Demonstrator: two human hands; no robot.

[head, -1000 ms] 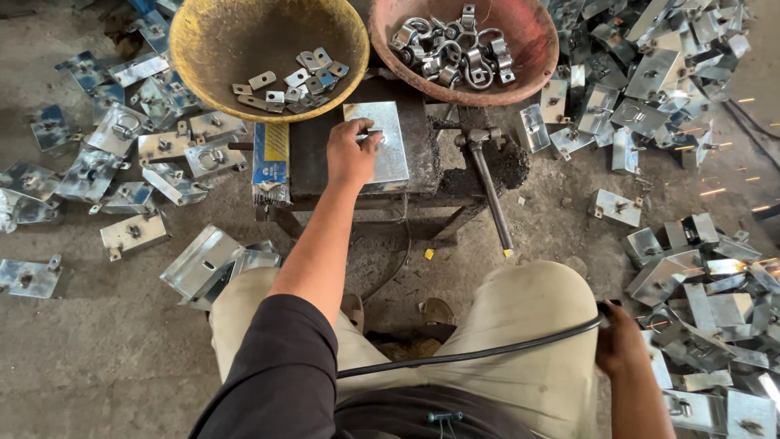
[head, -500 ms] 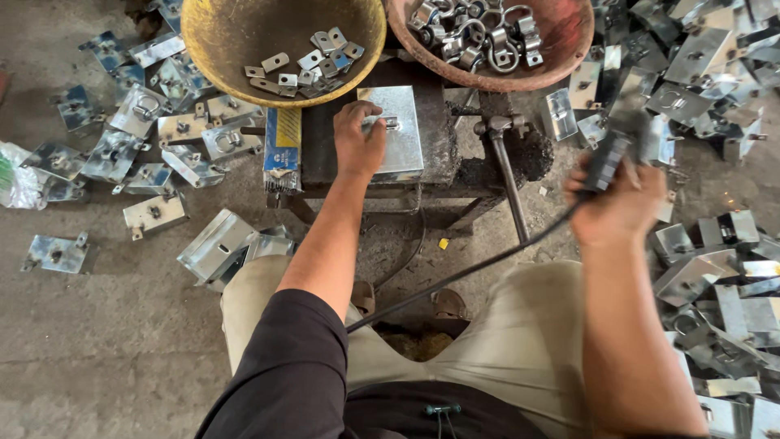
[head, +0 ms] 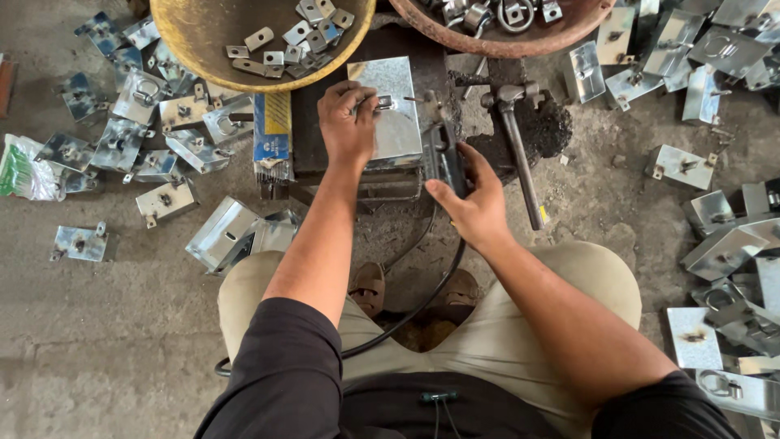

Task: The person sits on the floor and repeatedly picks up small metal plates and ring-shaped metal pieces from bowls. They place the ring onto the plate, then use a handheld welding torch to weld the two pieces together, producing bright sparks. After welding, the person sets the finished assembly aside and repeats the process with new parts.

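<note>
Slippage worries us: our left hand (head: 348, 122) only pinches the small ring (head: 383, 102) on the metal plate (head: 393, 114), while our right hand (head: 471, 203) closes around the black tool (head: 445, 156), whose tip we judge could jump toward those fingers.

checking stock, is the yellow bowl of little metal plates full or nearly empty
Nearly empty. The yellow bowl holds only a small cluster of flat metal plates near one side; most of its inner surface is bare.

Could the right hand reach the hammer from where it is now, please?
Probably yes: the hammer lies just beside the right hand with nothing between, but the fingers already grip a black tool.
</note>
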